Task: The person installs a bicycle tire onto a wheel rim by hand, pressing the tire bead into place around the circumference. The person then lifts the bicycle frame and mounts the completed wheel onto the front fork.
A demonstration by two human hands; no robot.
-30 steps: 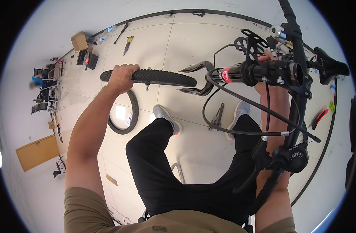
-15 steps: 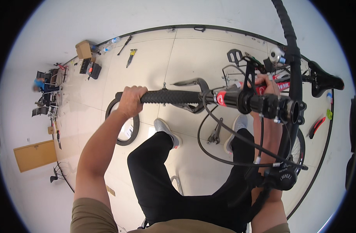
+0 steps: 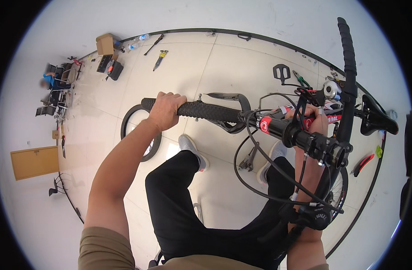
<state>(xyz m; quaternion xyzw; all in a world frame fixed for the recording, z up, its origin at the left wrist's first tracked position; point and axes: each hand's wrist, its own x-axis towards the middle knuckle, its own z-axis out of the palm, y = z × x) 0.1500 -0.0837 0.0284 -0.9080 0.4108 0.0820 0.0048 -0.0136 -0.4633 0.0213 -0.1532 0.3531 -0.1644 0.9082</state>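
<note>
A bicycle is between my legs, its front wheel seen edge-on. My left hand point(image 3: 167, 110) is closed over the knobby black tyre point(image 3: 210, 111) of that wheel, near its far-left end. The black fork point(image 3: 248, 105) straddles the wheel. My right hand point(image 3: 311, 112) wraps around the red and white frame point(image 3: 332, 119) behind the head tube; its fingers are partly hidden by the stem and cables. The black handlebar point(image 3: 348, 81) runs lengthwise at the right, with a silver bell point(image 3: 331, 90) on it. A black stem point(image 3: 320, 146) and looping cables point(image 3: 237, 166) are in front of my right forearm.
An adjustable wrench point(image 3: 248, 158) lies between my shoes. Left of them is a loose wheel point(image 3: 158, 148). Green-handled pliers point(image 3: 301, 78) and a pedal point(image 3: 281, 72) are beyond the frame. Farther off are a yellow-handled tool point(image 3: 160, 60), a toolbox point(image 3: 114, 70) and a cardboard box point(image 3: 105, 45).
The front wheel and stem have shifted slightly right and down in view, and the handlebar's far end has come into view. Both hands keep their hold.
</note>
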